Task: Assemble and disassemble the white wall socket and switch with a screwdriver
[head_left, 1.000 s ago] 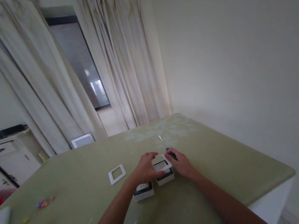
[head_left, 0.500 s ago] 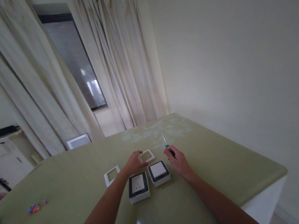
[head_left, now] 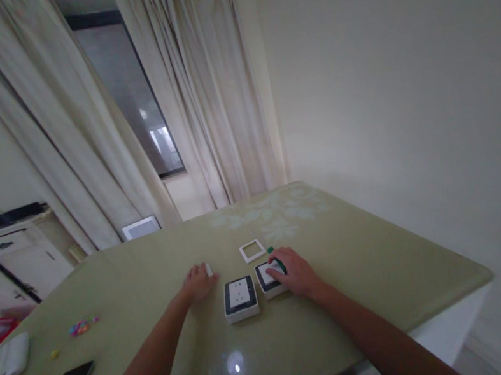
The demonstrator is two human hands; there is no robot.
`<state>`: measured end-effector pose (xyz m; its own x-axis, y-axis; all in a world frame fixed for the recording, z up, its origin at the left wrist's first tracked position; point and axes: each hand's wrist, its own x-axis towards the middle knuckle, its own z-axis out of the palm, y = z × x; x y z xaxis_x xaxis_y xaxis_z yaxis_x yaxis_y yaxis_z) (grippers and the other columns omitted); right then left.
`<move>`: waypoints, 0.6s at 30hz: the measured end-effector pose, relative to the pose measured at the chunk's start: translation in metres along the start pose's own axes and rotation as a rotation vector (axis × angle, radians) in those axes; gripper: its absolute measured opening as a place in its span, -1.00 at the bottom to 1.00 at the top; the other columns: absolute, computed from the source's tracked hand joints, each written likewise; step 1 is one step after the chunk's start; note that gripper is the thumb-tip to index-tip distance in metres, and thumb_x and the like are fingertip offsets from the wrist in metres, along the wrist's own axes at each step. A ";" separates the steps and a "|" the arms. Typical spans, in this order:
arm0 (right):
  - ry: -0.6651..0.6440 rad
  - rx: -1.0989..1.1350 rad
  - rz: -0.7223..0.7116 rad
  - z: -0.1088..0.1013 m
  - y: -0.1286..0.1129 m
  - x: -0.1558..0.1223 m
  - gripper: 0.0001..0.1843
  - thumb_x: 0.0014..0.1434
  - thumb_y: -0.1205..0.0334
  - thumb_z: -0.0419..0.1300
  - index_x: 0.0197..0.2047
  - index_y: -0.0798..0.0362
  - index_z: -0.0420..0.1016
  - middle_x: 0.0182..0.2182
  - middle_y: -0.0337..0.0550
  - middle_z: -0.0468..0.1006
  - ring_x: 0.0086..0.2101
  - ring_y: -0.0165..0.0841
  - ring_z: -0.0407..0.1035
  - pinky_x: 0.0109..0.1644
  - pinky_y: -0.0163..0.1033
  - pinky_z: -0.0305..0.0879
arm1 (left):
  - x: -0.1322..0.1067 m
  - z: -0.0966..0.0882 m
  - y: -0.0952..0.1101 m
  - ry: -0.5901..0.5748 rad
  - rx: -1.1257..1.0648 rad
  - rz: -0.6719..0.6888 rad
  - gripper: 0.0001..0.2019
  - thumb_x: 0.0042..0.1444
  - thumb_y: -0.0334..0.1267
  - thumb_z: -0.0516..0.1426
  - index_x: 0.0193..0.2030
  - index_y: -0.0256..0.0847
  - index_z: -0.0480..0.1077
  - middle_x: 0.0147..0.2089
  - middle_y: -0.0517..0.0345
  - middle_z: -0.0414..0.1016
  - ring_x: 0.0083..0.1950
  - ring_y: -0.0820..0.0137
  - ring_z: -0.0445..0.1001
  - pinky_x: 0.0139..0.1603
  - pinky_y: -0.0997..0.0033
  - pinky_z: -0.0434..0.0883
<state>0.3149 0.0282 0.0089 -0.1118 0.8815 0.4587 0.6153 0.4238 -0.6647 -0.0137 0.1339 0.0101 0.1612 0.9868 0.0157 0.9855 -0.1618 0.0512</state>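
Left hand (head_left: 198,284) palm-down, right hand (head_left: 294,269) curled
Left's over a white frame (head_left: 209,270) on the bench (head_left: 393,279), can't tell if gripping; right's holding a green-handled screwdriver (head_left: 281,265) over a white box (head_left: 275,291).

the left forearm (head_left: 149,355) and right forearm (head_left: 372,327) slant forward and inward, left hand (head_left: 198,284) turned palm down, right hand (head_left: 297,271) with its fingers curled.

Smooth, glossy tabletop (head_left: 347,293) mirroring light; smooth, plastic-looking socket box (head_left: 239,294), switch box (head_left: 265,277) and square frame (head_left: 256,258); creased cloth curtains (head_left: 209,91); smooth, matt wall (head_left: 384,93).
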 end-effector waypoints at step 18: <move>-0.069 -0.140 0.009 -0.014 0.009 -0.004 -0.62 0.23 -0.12 0.49 -0.04 -0.08 0.61 -0.01 0.01 0.65 0.04 -0.01 0.48 0.17 0.04 0.42 | -0.039 0.036 -0.014 0.110 -0.296 0.248 -0.39 0.46 -0.05 -0.04 0.55 -0.25 0.29 0.63 -0.19 0.22 0.63 -0.06 0.20 0.62 -0.25 0.14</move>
<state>0.3320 0.0250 0.0095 -0.1560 0.8994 0.4084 0.7185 0.3871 -0.5779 -0.0318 0.0979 -0.0274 0.3701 0.9133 0.1702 0.8567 -0.4064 0.3178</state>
